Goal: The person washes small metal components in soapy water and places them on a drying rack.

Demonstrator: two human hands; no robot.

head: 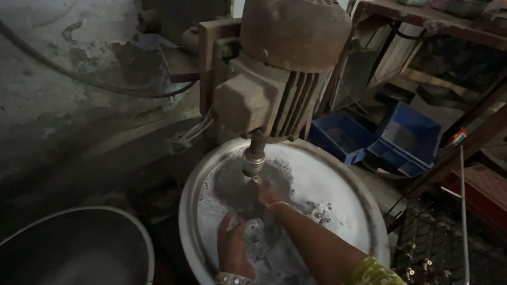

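Both hands work in the soapy basin (369, 221): left hand (232, 248) flat and released, right hand (266, 196) unclear beneath the motor shaft (253, 158).

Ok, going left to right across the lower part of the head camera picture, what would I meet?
Dark metal bowl → left hand in the foamy water → right hand under the motor's shaft, both inside the big round basin → blue plastic bins → metal rack.
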